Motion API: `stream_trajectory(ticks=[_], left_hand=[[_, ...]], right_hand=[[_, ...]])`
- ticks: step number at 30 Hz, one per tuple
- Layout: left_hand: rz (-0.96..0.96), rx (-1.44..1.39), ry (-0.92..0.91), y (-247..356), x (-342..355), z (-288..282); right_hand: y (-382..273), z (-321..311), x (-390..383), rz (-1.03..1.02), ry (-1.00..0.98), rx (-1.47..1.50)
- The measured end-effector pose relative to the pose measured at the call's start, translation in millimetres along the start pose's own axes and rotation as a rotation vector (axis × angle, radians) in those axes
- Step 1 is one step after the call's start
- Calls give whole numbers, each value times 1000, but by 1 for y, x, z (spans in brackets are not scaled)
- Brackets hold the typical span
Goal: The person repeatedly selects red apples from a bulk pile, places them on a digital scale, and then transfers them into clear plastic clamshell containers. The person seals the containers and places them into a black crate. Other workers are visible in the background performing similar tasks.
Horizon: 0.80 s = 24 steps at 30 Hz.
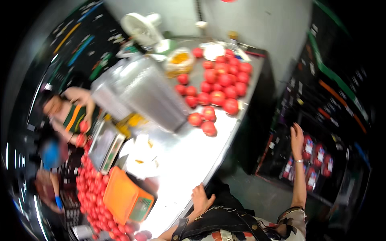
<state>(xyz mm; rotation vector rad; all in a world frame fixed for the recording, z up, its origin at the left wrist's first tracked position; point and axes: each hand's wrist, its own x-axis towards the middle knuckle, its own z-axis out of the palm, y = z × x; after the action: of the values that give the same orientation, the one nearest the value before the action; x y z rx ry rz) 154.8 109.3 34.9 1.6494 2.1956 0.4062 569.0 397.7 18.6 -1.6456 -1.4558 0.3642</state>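
My left hand rests on the near edge of the metal table, its fingers stretched and the thumb apart, holding nothing. Out to the right, my right hand reaches over a black crate, with its fingers extended and nothing seen in them. Several packs of red fruit, which look like tomatoes with pale labels, lie in that crate below the hand. Loose tomatoes are spread over the far right part of the table. The picture is somewhat blurred.
An orange-topped scale stands beside a large heap of tomatoes. Another scale and stacked clear plastic trays are farther back. A white fan stands behind. Two people work across the table. Dark crates rise at right.
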Motion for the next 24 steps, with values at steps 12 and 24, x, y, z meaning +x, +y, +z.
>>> stream_trajectory(ticks=[12, 24], left_hand=[[-56, -594, 302, -81, -61, 11], [-613, -937, 621, -182, -190, -34]], right_hand=[[-550, 237, 79, -1318, -729, 274], [-564, 256, 96, -914, -1142, 281]])
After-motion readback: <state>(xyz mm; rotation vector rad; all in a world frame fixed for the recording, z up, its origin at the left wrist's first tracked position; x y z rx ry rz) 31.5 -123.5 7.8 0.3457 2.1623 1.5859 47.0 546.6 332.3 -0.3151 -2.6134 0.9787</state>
